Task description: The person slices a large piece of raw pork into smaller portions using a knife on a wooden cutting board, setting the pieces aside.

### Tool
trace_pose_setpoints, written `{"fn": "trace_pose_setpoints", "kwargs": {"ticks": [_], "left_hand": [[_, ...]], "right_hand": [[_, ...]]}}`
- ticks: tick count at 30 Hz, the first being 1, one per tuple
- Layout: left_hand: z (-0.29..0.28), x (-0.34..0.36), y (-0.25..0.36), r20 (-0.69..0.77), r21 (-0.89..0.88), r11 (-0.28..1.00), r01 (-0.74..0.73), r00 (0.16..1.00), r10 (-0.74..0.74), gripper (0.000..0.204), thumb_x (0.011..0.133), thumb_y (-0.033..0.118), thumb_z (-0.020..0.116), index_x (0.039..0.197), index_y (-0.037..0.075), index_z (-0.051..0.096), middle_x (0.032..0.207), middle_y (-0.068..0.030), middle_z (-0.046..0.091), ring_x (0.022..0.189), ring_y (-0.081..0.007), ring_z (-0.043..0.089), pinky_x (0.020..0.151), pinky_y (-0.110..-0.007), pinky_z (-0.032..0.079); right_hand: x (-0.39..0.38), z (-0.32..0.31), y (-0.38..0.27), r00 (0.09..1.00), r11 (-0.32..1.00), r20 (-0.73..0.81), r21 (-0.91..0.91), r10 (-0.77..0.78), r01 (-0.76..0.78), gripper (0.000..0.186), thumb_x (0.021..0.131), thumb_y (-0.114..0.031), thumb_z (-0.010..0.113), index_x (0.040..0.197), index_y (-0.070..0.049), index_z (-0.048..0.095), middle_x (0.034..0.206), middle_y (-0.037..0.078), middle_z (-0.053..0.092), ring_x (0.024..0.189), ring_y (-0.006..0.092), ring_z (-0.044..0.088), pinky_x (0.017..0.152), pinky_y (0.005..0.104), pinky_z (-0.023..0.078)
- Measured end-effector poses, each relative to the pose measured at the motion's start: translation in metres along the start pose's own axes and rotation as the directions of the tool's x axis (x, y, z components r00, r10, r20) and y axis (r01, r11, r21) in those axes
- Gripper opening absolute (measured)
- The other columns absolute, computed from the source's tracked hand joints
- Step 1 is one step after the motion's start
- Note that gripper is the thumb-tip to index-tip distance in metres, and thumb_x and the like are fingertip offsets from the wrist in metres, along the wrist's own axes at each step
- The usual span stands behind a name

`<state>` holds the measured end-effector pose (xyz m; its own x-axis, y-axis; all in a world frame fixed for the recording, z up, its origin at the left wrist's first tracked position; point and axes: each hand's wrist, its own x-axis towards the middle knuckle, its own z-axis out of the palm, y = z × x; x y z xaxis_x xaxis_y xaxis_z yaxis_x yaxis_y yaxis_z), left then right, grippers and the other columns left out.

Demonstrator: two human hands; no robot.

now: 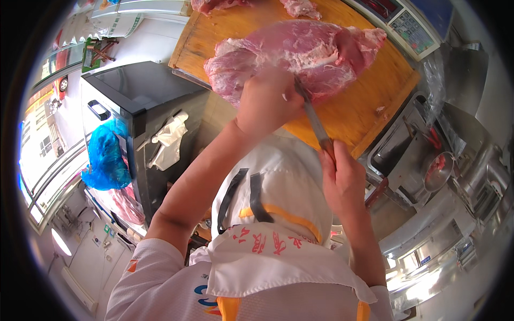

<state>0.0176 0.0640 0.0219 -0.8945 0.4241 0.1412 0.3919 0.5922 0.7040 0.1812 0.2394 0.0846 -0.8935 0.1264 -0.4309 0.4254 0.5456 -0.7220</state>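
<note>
A large raw piece of meat (300, 45), pink with white fat and membrane, lies on a wooden cutting board (393, 88). At its near edge my left hand (270, 101) is closed, with the fingers curled against the meat. My right hand (345, 179) grips the handle of a knife (316, 120), nearer to me and to the right. The blade points away from me, its tip against the meat just right of my left hand. What lies beneath my left fingers is hidden.
Smaller meat pieces (301, 8) rest at the board's far edge. Beyond its right corner stands a scale (411, 31) with a keypad. A metal bowl (439, 171) sits at right. On the left are a dark cabinet (144, 85) and a blue plastic bag (108, 155).
</note>
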Motion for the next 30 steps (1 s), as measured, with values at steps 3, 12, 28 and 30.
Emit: {"fn": "trace_pose_setpoints", "kwargs": {"ticks": [3,12,28,30], "left_hand": [[0.0,0.001,-0.001,-0.03,0.003,1.0,0.013,0.999,-0.013,0.01,0.077,0.003,0.079,0.086,0.006,0.075,0.074,-0.0077,0.067,0.061,-0.0207,0.066,0.058,-0.034,0.054],[-0.002,-0.01,0.004,-0.128,0.011,0.994,0.109,0.986,-0.107,0.007,0.081,0.002,0.08,0.086,0.005,0.077,0.072,-0.0045,0.066,0.06,-0.013,0.063,0.057,-0.03,0.052],[-0.004,-0.025,0.013,-0.157,-0.071,0.965,0.252,0.953,-0.26,0.008,0.078,0.003,0.08,0.085,0.003,0.075,0.071,-0.0048,0.066,0.063,-0.0107,0.063,0.061,-0.029,0.052],[-0.006,-0.027,0.011,-0.159,-0.083,0.958,0.274,0.946,-0.284,0.008,0.08,0.003,0.079,0.087,0.003,0.075,0.073,-0.0049,0.067,0.064,-0.0111,0.064,0.062,-0.029,0.053]], "right_hand": [[0.009,0.008,-0.004,0.999,1.0,-0.042,-0.024,-0.013,0.012,0.012,0.108,-0.012,0.067,0.112,-0.005,0.059,0.092,0.018,0.073,0.083,0.045,0.072,0.067,0.0509,0.056],[0.003,-0.007,-0.002,0.998,0.997,-0.024,0.054,-0.056,0.058,0.011,0.108,-0.012,0.068,0.111,-0.004,0.06,0.091,0.018,0.072,0.08,0.0438,0.071,0.066,0.0479,0.055],[0.011,-0.007,0.007,0.988,0.989,-0.039,-0.019,-0.15,0.149,0.012,0.109,-0.012,0.068,0.114,-0.002,0.063,0.087,0.019,0.07,0.075,0.0425,0.068,0.065,0.0422,0.054],[-0.009,-0.017,0.013,0.995,0.993,0.037,-0.071,-0.096,0.099,0.012,0.11,-0.013,0.068,0.113,-0.002,0.064,0.085,0.019,0.069,0.072,0.0413,0.067,0.064,0.0404,0.053]]}}
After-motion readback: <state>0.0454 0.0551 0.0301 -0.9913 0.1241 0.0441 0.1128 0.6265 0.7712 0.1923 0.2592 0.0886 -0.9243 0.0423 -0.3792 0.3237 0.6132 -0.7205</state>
